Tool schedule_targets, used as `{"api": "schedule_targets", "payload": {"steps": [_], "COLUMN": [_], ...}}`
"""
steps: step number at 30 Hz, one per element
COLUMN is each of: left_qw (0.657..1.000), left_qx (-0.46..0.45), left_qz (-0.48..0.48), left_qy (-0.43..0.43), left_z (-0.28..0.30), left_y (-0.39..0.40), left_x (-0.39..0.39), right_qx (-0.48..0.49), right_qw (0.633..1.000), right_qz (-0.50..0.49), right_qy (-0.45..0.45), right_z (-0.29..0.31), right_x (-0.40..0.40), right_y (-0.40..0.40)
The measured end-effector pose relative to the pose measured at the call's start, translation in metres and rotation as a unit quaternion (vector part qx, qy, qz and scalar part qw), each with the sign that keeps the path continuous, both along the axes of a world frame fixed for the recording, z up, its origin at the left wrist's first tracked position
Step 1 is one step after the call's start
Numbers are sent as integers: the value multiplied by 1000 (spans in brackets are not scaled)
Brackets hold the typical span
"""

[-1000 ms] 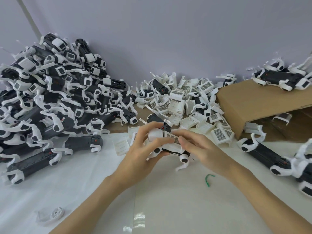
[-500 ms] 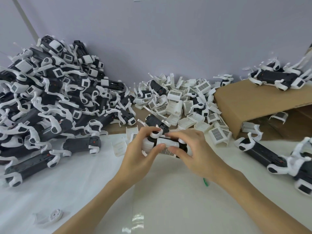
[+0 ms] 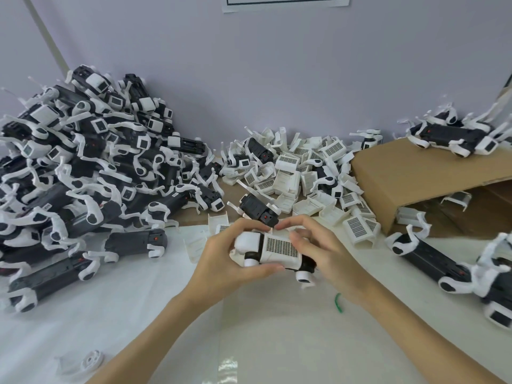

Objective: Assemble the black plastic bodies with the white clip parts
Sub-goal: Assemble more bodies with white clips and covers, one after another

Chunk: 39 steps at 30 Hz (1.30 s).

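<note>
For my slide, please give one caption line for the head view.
Both hands hold a black body with a white grille clip above the white table.

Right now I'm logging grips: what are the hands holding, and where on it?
One black-and-white unit. The left hand grips its white end cap, thumb under the body; the right hand pinches the other end beside the grid clip.

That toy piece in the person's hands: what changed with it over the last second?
The piece was turned over in the hands: its gridded white cover faced up a second ago, went out of sight half a second ago, and faces up again now. The left hand still grips its left end; the right hand stays at its right end with fingers now looser. The big pile, the cardboard box and the green scrap did not move.
</note>
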<state>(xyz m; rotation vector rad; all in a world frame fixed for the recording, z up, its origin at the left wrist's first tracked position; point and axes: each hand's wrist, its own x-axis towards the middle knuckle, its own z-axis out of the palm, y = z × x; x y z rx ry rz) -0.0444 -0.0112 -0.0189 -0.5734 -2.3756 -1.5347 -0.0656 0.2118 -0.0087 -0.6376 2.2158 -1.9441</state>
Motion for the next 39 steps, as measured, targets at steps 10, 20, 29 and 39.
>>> {"api": "schedule_targets", "payload": {"steps": [10,20,29,39], "left_qw": [988,986,957,979], "left_qx": [94,136,258,198], "left_qz": [117,84,-36,-15], "left_qy": [-41,-45,-130,-47], "left_z": [-1,6,-9,0], "left_y": [19,22,12,37], "left_x": [4,5,-4,15], "right_qx": [262,-13,-82,-84], "right_qw": [917,997,987,975], "right_qz": [-67,64,73,47], "right_qy": [292,-48,-117,-202], "right_z": [-18,-9,-12,-14], "right_x": [1,-14,-17,-15], "right_y": [-3,14,19,6]}}
